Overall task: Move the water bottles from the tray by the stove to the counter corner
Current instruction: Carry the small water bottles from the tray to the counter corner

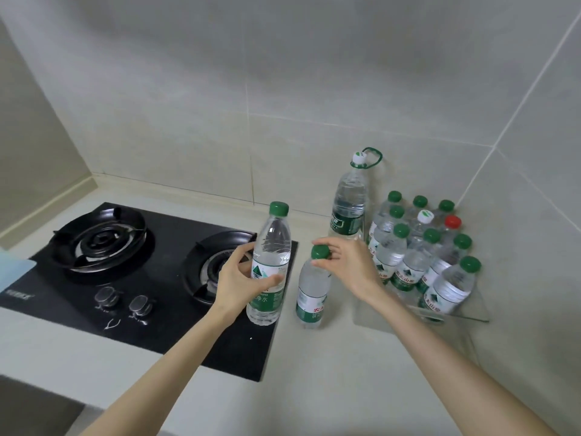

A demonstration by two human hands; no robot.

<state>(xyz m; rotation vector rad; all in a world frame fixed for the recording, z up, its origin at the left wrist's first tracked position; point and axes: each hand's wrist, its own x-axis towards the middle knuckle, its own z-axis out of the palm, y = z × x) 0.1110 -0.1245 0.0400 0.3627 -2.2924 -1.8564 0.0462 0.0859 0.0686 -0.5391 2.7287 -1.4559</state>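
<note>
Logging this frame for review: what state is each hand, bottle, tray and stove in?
left hand: grips tall bottle.
tall bottle: upright, capped.
right hand: pinches cap of short bottle.
short bottle: upright, capped, on counter.
handled bottle: upright, capped.
clear tray: holds upright capped bottles.
gas stove: unlit.

Blue thing (14, 267) at 9 o'clock: cut by edge, unidentifiable. Stove (188, 335) brand text blurred. Right burner (198, 272) half hidden by left hand (239, 278) and tall bottle (272, 247). Right hand (352, 265) covers part of small bottle (311, 291) cap, jug (350, 190) base, tray (471, 317) left side. Back bottles (420, 202) at 3 o'clock mostly hidden by front ones; labels unreadable. Forearms (151, 379) cut at 6 o'clock edge.
</note>
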